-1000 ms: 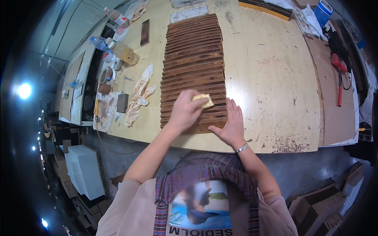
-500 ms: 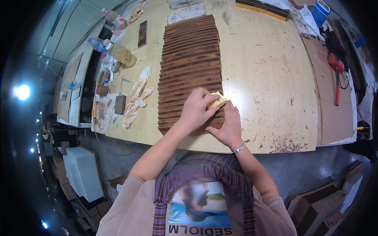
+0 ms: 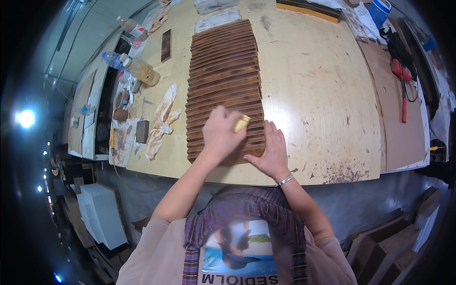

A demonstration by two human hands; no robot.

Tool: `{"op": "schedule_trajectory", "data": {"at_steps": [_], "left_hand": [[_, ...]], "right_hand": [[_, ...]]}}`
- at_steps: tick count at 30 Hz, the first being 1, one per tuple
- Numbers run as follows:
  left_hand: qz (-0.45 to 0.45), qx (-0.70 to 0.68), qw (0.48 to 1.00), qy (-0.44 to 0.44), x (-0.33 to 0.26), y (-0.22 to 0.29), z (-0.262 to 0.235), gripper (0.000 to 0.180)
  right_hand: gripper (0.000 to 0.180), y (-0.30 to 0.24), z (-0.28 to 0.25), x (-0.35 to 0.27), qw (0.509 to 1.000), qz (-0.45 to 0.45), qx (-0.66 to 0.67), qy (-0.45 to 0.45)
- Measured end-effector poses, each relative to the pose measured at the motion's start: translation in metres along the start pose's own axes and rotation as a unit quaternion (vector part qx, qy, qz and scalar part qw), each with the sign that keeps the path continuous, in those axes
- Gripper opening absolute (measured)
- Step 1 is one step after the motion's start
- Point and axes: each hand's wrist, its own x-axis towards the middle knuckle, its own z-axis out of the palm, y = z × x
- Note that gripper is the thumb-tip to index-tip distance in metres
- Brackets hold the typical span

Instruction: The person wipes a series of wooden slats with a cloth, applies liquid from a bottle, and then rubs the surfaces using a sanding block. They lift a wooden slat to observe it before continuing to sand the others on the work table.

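Observation:
Dark brown wooden slats (image 3: 222,71) lie side by side in a long row that runs away from me over the table. Closed round a small pale-yellow pad (image 3: 242,124), my left hand (image 3: 220,133) is over the near part of the row. Whether the pad is a sponge or folded abrasive is not clear. At the near right corner of the slats rests my right hand (image 3: 272,154), its fingers stretched along their right ends and its thumb reaching across the front. It holds nothing.
Left of the slats lie a stained rag (image 3: 163,122), a dark block (image 3: 142,131) and a loose wooden piece (image 3: 166,46). Bottles, one with yellowish liquid (image 3: 144,72), stand farther left. A red-handled tool (image 3: 403,102) lies on cardboard (image 3: 387,123) at right.
My left hand has moved the pad leftward across the slats, from their right ends toward the middle. The right hand stays at the corner. The whole view has shifted slightly.

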Motion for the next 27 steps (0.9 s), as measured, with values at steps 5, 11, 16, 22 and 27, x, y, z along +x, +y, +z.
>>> {"op": "schedule_trajectory", "data": {"at_steps": [5,11,16,22,27], "left_hand": [[0.155,-0.139,0.976,-0.06,0.006,-0.001,-0.002,0.027],[0.051,-0.087,0.995,0.028,0.014,0.007,0.017,0.027],[0.082,-0.08,0.993,-0.041,0.013,-0.004,0.001,0.028],[0.05,-0.056,0.997,0.015,0.015,0.008,-0.011,0.029],[0.038,-0.073,0.996,-0.033,-0.005,-0.02,0.019,0.031]], "right_hand": [[0.115,0.001,-0.001,-0.001,1.0,0.0,0.003,-0.006],[0.113,0.001,-0.001,-0.001,1.0,-0.013,0.01,0.009],[0.115,0.001,0.0,-0.002,1.0,-0.006,-0.002,-0.001],[0.115,0.001,-0.001,-0.001,1.0,-0.004,0.007,0.0],[0.116,0.003,0.0,-0.002,1.0,-0.015,-0.005,0.0]]}}
